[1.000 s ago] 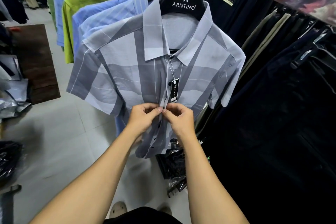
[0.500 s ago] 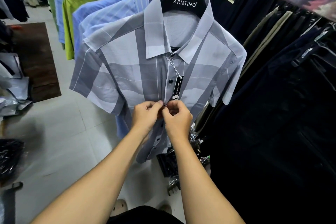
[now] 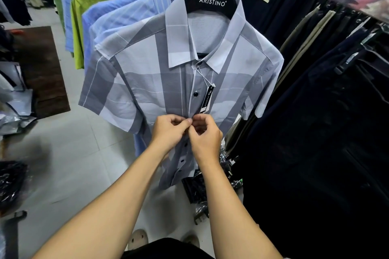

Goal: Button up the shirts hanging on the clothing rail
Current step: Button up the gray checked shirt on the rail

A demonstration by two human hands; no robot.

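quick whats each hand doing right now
left hand: closed, pinching the grey shirt at its front edge
right hand: closed, pinching the same front edge

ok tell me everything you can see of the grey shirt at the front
The grey shirt is short-sleeved, in broad light and dark grey blocks with thin white lines, thin woven-looking cloth. It hangs on a black hanger printed ARISTINO, collar spread. Dark buttons run down the placket; the button above the hands looks fastened. A black swing tag dangles by string near the collar. The left hand and right hand pinch the placket mid-chest.
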